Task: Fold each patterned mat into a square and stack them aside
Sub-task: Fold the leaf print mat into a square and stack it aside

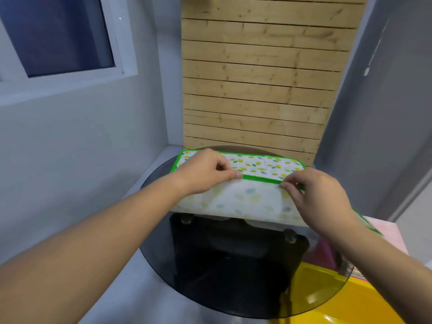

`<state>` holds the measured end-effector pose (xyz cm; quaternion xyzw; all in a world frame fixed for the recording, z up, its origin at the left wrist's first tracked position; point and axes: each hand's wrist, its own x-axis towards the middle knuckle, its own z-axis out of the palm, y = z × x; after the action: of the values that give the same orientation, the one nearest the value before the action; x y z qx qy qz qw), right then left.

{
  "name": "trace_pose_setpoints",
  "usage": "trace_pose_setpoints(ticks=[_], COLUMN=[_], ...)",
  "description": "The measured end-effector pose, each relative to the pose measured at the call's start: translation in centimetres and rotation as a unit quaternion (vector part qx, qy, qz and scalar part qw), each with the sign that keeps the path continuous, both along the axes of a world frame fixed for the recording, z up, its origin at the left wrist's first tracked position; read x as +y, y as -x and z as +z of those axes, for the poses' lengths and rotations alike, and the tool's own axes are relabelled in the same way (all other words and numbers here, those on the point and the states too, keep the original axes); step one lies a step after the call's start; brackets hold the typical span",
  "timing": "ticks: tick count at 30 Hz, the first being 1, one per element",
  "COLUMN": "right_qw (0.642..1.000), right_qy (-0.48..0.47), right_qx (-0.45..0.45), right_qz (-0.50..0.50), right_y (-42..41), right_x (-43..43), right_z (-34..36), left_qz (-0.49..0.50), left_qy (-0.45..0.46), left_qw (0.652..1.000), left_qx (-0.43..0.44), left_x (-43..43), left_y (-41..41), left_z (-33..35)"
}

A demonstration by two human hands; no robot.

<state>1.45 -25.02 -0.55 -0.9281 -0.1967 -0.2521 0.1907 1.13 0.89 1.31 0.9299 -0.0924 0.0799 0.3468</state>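
Note:
A white mat [257, 166] with a lemon-and-leaf print and a green border lies across the far part of a round dark glass table [210, 298]. Its near half is turned up and over, so the pale underside [245, 199] faces me. My left hand [205, 174] pinches the green edge at the fold's left end. My right hand [315, 197] pinches the same edge at its right end. Both hands hold that edge over the mat's far half.
A wall of wooden slats [257, 78] rises right behind the table. Under the glass stands a black base [233, 249]. A yellow box [327, 295] and a pink surface [392, 235] sit at the lower right. A window [58, 33] is at the upper left.

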Motion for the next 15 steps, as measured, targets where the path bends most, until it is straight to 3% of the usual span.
trace_pose_setpoints(ticks=[4, 8, 12, 15], right_qw=[0.999, 0.996, 0.984, 0.976], right_qy=[0.019, 0.008, -0.002, -0.023], right_qx=[-0.010, 0.081, 0.166, 0.207], right_qz=[-0.024, -0.046, -0.062, -0.065], right_y=[-5.2, -10.2, -13.8, -15.6], right_x=[1.6, 3.0, 3.4, 3.4], right_z=[-0.1, -1.5, -4.1, -6.3], left_qz=[0.011, 0.011, 0.015, 0.036], left_qy=[-0.202, -0.358, -0.370, -0.268], left_qw=[0.979, 0.933, 0.929, 0.961], left_qx=[-0.027, -0.043, -0.011, 0.051], left_x=[0.8, 1.2, 0.9, 1.4], left_y=[-4.0, -7.8, -11.3, -13.5], left_z=[1.2, 0.7, -1.8, -4.7])
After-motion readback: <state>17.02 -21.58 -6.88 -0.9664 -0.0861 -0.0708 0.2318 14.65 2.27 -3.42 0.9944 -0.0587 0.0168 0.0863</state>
